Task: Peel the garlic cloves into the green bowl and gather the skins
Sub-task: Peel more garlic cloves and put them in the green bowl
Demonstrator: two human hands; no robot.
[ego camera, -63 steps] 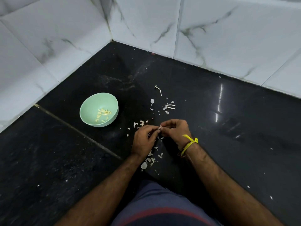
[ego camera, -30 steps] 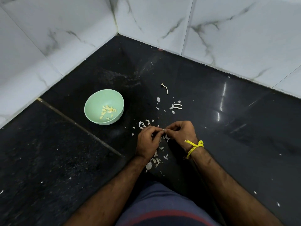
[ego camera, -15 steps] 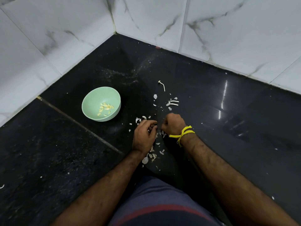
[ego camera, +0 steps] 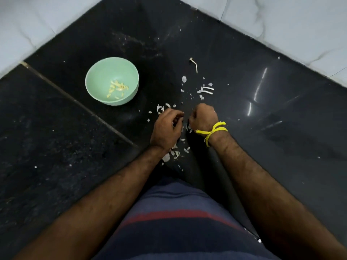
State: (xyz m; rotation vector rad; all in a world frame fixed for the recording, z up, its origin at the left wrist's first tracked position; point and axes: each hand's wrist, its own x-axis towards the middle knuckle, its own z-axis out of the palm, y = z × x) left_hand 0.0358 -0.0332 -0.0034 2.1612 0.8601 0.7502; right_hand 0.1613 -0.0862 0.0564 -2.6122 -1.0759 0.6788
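Both hands hover close together over the black floor (ego camera: 262,128). The left hand (ego camera: 166,129) has its fingers curled inward; whether they pinch a clove cannot be told. The right hand (ego camera: 203,116) is fisted, contents hidden. The green bowl (ego camera: 97,72), holding peeled garlic cloves (ego camera: 117,88), sits to the left. Skins (ego camera: 173,153) lie scattered around the hands.

Black polished floor (ego camera: 244,72) filled most of view, light streaks glinting at right. Pale seam (ego camera: 80,104) ran diagonally across floor at left. White marble-veined wall tiles (ego camera: 281,21) met floor at far corner. Yellow thread band (ego camera: 211,131) sat tied round one wrist. Navy cloth with red stripe (ego camera: 178,222) showed at bottom centre.
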